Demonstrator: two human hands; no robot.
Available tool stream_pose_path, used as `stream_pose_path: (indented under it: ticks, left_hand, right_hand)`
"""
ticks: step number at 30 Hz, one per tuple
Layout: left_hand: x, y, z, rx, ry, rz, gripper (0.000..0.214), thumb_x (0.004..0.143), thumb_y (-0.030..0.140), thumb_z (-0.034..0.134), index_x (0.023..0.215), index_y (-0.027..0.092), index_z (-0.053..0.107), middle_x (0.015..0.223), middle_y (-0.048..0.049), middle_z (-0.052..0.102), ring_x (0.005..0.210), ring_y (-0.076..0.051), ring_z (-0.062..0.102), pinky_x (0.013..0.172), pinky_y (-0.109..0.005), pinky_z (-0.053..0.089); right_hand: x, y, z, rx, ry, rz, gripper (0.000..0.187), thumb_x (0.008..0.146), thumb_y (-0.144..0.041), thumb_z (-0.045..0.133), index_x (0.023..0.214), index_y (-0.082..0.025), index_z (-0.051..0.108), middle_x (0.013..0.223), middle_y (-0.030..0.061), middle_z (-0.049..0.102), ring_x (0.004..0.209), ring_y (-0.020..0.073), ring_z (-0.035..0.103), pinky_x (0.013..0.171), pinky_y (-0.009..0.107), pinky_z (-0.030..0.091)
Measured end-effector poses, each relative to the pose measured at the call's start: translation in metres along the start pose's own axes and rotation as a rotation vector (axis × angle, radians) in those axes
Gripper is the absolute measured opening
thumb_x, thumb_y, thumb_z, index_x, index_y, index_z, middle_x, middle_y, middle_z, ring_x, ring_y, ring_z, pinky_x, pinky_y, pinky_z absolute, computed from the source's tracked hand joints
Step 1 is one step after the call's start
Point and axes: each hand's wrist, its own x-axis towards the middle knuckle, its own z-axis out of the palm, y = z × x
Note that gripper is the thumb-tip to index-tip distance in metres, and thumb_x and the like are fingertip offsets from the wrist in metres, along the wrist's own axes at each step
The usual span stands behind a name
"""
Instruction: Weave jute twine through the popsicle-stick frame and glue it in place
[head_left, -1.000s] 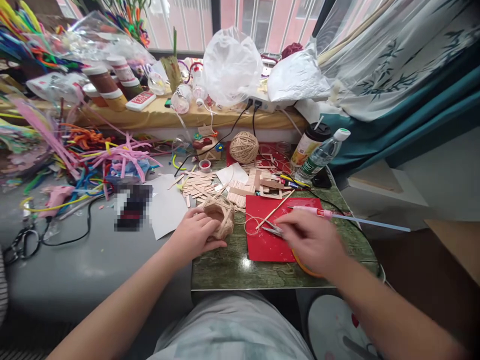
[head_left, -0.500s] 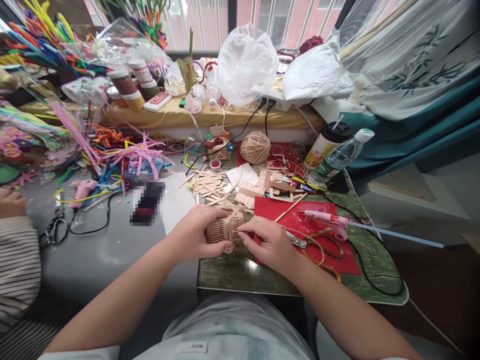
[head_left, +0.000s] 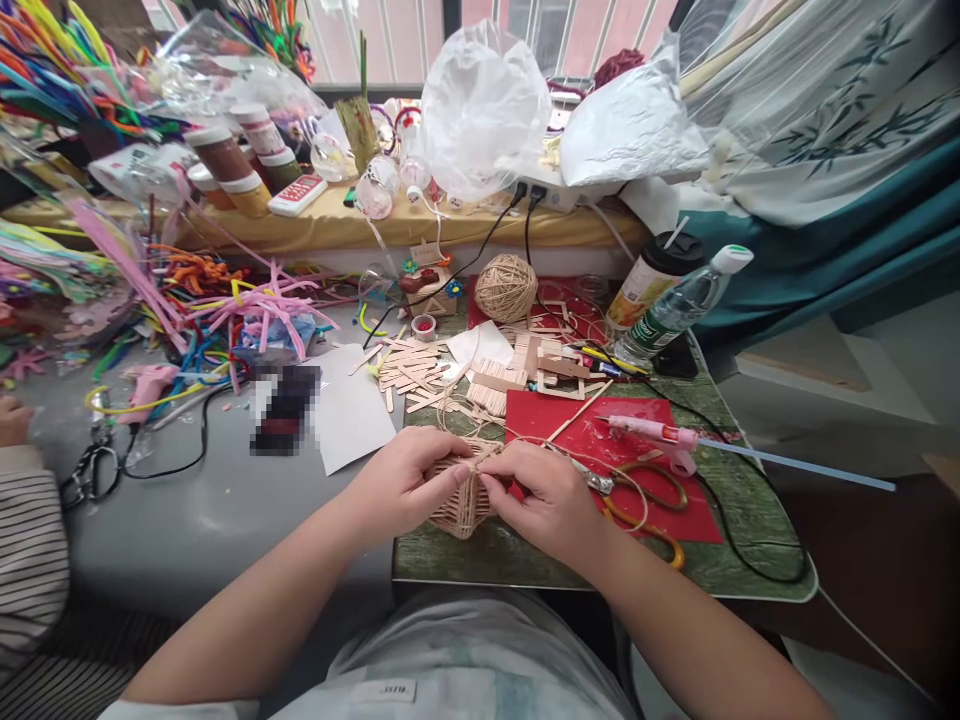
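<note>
Two tables are standing side by side: a grey table (head_left: pixel 240 530) on the left and a green table (head_left: pixel 525 566) on the right. Two red sheets are lying on the green one, the nearer red sheet (head_left: pixel 645 406) beside the hands, the farther red sheet (head_left: pixel 480 308) under one ball (head_left: pixel 506 288) of twine. One bottle (head_left: pixel 679 308) and one cup (head_left: pixel 651 272) are standing near each other at the far right. Two glue guns are lying apart, one pink gun (head_left: pixel 656 432) on the nearer red sheet and another gun (head_left: pixel 152 392) on the grey table. Two pairs of scissors are lying near these, orange scissors (head_left: pixel 679 490) and black scissors (head_left: pixel 94 456). One basket (head_left: pixel 465 515) of woven twine is sitting between the hands, over the green table's near edge. Loose sticks (head_left: pixel 411 368), too overlapped to count, are lying beyond it.

The left hand (head_left: pixel 401 487) is half curling around the basket's left side, gripping it with thumb and fingers. The right hand (head_left: pixel 547 497) is holding thumb and fingertips together, pinching twine (head_left: pixel 643 505) at the basket's upper right. One co-worker's hand (head_left: pixel 13 420) is showing at the left edge; its grip cannot be told.
</note>
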Motion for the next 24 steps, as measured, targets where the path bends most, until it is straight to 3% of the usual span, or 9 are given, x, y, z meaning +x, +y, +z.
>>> stream_pose_path:
  ticks: [10, 15, 24]
  left_hand:
    - [-0.005, 0.001, 0.005, -0.005, 0.044, -0.045, 0.032, 0.105, 0.048, 0.057, 0.112, 0.024, 0.076, 0.103, -0.0050, 0.080, 0.094, -0.023, 0.071, 0.084, -0.035, 0.051]
    - [-0.005, 0.002, 0.005, -0.031, 0.033, -0.057, 0.027, 0.105, 0.043, 0.059, 0.112, 0.024, 0.076, 0.103, -0.0044, 0.079, 0.094, -0.022, 0.071, 0.084, -0.034, 0.052]
    - [-0.008, 0.006, 0.000, -0.122, -0.026, -0.186, 0.029, 0.105, 0.048, 0.060, 0.114, 0.025, 0.076, 0.109, -0.0034, 0.077, 0.100, -0.022, 0.070, 0.086, -0.032, 0.052]
  right_hand:
    - [0.005, -0.002, 0.001, 0.034, -0.002, -0.003, 0.015, 0.101, -0.016, 0.065, 0.103, -0.027, 0.075, 0.084, 0.0017, 0.076, 0.071, 0.0163, 0.068, 0.069, 0.031, 0.056]
    - [0.005, -0.002, 0.002, 0.037, -0.001, -0.021, 0.017, 0.101, -0.015, 0.066, 0.107, -0.026, 0.076, 0.084, 0.0013, 0.076, 0.071, 0.0157, 0.067, 0.069, 0.030, 0.056]
    - [-0.003, 0.008, 0.000, 0.093, 0.011, 0.001, 0.010, 0.101, -0.021, 0.070, 0.109, -0.026, 0.075, 0.091, 0.0036, 0.078, 0.076, 0.0174, 0.071, 0.069, 0.031, 0.058]
